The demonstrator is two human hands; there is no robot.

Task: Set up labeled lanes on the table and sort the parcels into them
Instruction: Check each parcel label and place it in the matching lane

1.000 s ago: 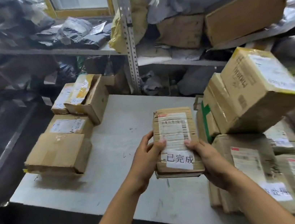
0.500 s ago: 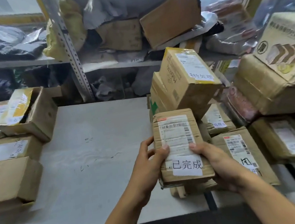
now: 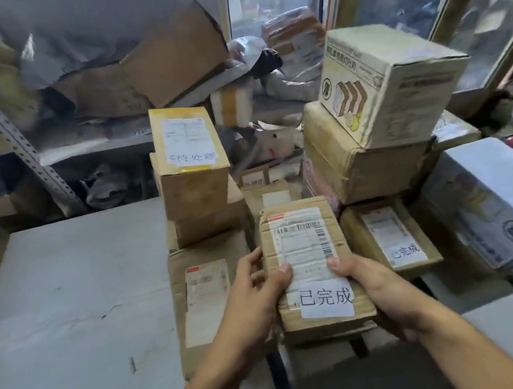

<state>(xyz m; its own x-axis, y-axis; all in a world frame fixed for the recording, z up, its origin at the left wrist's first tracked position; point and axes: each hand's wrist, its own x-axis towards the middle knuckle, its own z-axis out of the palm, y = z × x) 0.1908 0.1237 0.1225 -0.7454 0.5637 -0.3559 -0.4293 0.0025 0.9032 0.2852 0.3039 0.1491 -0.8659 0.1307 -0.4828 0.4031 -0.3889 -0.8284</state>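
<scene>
1. Head view: the person holds a flat cardboard parcel (image 3: 311, 262) in both hands, lifted just above the right end of the grey table (image 3: 66, 303). The parcel faces up, showing a barcode shipping label and a white slip (image 3: 326, 299) with handwritten characters near its close edge.
2. The left hand (image 3: 253, 297) grips the parcel's left edge, thumb curled over the top face, fingers wrapped along the side.
3. The right hand (image 3: 380, 289) grips the right edge the same way, thumb pressed on the label; its fingers go under the parcel and I cannot see them.
4. Just left of the held parcel, a long brown box (image 3: 204, 300) lies flat on the table, its label facing up.
5. Behind the held parcel and to its left stands a tall yellow-taped box (image 3: 190, 157), stacked on another carton, with a handwritten slip low on its top label.
6. Right of the held parcel lies a smaller parcel (image 3: 390, 238) with a similar handwritten slip.
7. Behind that one, a printed cream carton (image 3: 391, 83) sits tilted on top of a brown box (image 3: 366, 162).
8. Further right of the held parcel rests a white box (image 3: 493, 203).
9. Beyond the table, metal shelving (image 3: 9, 130) holds crumpled bags and more cartons, all blurred.
</scene>
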